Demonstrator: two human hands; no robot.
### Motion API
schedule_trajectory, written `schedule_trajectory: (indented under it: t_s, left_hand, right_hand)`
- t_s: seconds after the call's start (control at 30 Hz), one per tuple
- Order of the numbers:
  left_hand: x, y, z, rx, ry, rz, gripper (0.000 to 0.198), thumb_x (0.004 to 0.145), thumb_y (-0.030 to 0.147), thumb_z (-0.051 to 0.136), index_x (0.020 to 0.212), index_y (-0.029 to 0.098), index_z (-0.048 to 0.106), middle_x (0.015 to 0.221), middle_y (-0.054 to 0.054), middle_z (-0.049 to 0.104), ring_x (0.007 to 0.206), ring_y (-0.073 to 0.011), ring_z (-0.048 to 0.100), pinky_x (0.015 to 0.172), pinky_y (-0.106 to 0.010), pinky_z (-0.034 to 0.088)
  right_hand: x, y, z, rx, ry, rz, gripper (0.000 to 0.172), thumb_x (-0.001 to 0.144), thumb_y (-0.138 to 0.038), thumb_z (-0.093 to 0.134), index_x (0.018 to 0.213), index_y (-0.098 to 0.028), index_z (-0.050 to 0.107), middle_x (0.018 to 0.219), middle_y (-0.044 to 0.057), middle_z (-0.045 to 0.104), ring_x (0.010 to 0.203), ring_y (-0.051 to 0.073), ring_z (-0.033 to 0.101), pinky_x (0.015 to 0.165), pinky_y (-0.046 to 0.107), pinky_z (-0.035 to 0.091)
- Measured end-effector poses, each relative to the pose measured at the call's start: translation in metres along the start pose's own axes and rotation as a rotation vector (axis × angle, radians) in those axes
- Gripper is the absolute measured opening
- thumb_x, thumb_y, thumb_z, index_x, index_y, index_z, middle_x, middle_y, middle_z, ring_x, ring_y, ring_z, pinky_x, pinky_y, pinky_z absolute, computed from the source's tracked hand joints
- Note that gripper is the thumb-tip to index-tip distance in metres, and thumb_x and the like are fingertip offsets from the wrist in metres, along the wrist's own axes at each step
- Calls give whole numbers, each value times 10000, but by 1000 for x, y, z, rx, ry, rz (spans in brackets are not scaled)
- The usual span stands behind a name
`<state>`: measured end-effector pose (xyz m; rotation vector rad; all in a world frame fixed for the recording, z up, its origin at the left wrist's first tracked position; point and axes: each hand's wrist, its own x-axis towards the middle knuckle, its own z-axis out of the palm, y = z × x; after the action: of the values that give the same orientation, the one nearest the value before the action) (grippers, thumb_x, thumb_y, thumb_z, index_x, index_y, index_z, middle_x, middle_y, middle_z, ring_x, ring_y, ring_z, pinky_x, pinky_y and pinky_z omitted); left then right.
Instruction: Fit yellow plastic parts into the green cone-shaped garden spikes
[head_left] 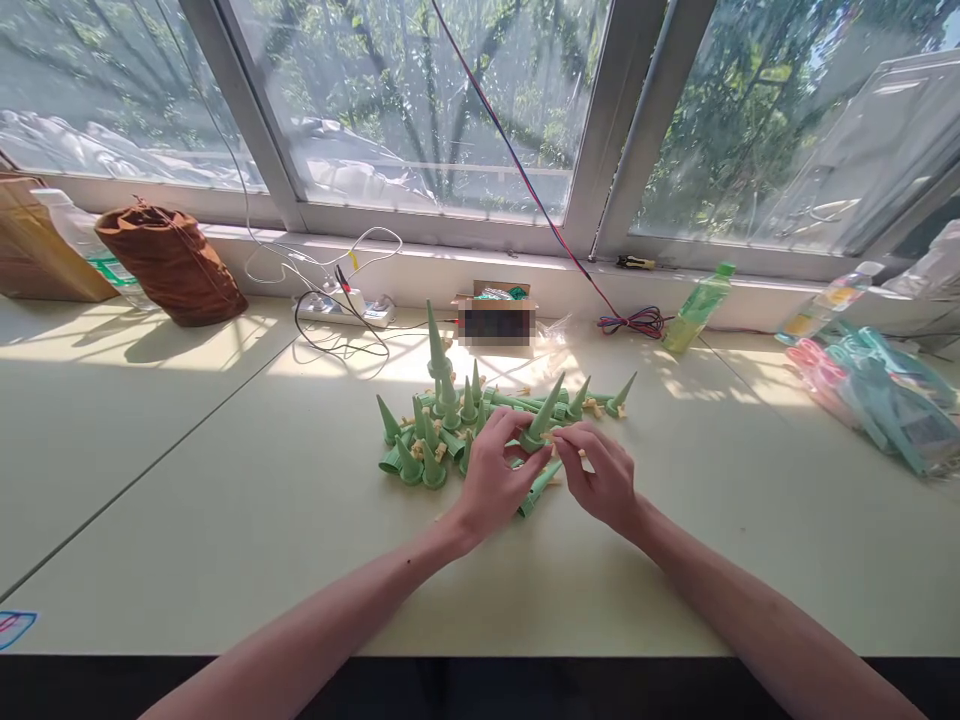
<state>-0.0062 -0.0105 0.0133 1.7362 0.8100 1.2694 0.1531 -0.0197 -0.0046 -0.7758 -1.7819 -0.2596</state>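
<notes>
My left hand [504, 468] is closed around the base of a green cone-shaped piece [545, 412], its point tilted up and to the right. Close against that base, my right hand [600, 470] pinches a small yellowish part [551, 436]; whether it is joined to the cone I cannot tell. Behind and left of my hands stands a cluster of similar green cones [433, 465], several with small yellowish parts on or beside them. A green tube [536, 492] lies under and between my hands, partly hidden.
At the back are a small cardboard box [495, 293], a power strip [341, 308] with tangled cables and a coiled red-blue wire [631, 322]. A brown bag [171, 262] stands left. Right are a green bottle [699, 310], another bottle [829, 303] and plastic-wrapped items [877, 390].
</notes>
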Motion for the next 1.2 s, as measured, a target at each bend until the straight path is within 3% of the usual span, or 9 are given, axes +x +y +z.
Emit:
schedule_trajectory:
  t_s: [0.37,0.67,0.9,1.2]
  left_hand:
    - [-3,-2,0,-56,-10,-60,285,887,320,626,1125,182,548,1039,-82,635,829,-164,665,691,-287,614]
    - [-2,-4,0,-25,2,-68,282,888,364,622,1096,183,565,980,-71,627,804,-164,652,625,-266,594]
    - [-3,-4,0,-26,16,-113,290,901,366,603,1121,189,539,970,-72,636,788,-159,653,578,-230,555]
    - [0,-7,-1,45,-7,-7,257,926,335,562,1151,215,593,1048,-65,551,791,-125,590,630,-224,553]
  right_hand:
    - [2,3,1,-32,29,65,128,910,-85,556,946,-200,599,740,25,668,578,118,582,541,232,472]
    - [-1,10,3,35,24,150,111,943,-153,518,947,-202,618,714,10,628,594,130,587,574,255,494]
    - [-1,11,2,69,-29,154,112,937,-174,539,1019,-201,609,815,38,665,654,137,612,588,262,530]
    - [-5,15,4,57,-62,144,119,930,-185,562,1040,-195,605,850,47,678,682,140,630,609,263,552]
